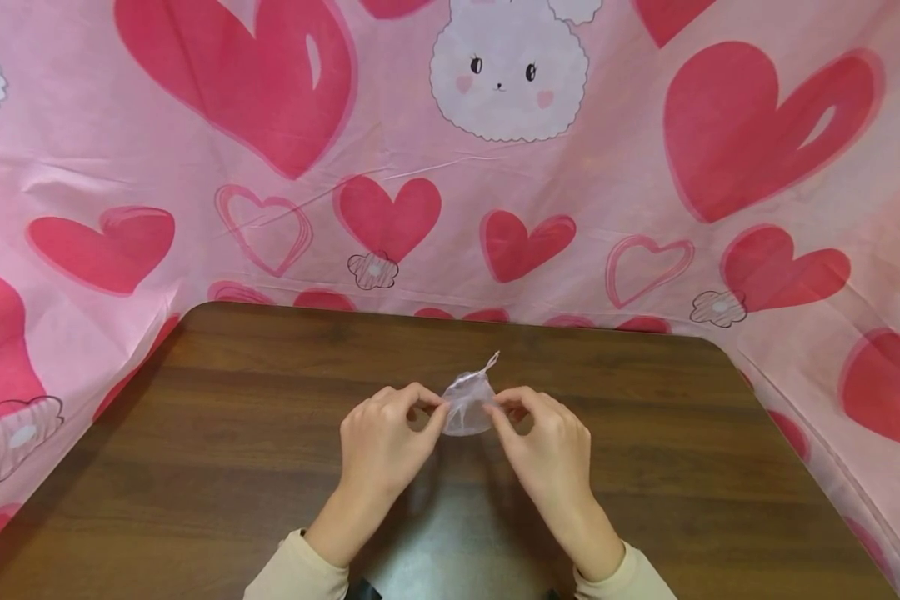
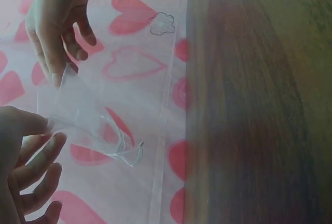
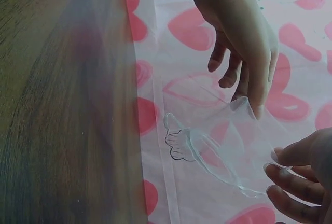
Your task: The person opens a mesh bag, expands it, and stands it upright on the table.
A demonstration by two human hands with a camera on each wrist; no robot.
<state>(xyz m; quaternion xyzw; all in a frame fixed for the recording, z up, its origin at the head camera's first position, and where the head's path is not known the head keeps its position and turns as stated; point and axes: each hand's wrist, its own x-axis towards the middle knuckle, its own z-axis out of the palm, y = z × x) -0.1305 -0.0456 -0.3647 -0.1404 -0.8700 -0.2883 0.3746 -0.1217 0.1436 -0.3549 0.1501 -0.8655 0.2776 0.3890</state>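
Observation:
Between the two hands is a small sheer drawstring bag [image 1: 468, 407], whitish and see-through, held up over the table. My left hand [image 1: 387, 435] pinches its left edge with thumb and forefinger, while my right hand [image 1: 549, 446] pinches the right edge. A thin pale cord [image 1: 492, 362] sticks up from the gathered end, which points away from me. The left wrist view shows the bag [image 2: 85, 112] spread between both hands, its cord end hanging loose. Through the bag [image 3: 244, 136] in the right wrist view, the pattern behind shows; nothing can be made out inside.
The brown wood-grain table [image 1: 217, 467] has rounded far corners. Behind it and along both sides hangs a pink cloth [image 1: 420, 150] printed with red hearts and a white fluffy animal. Cream sleeves [image 1: 300, 568] cover the wrists at the near edge.

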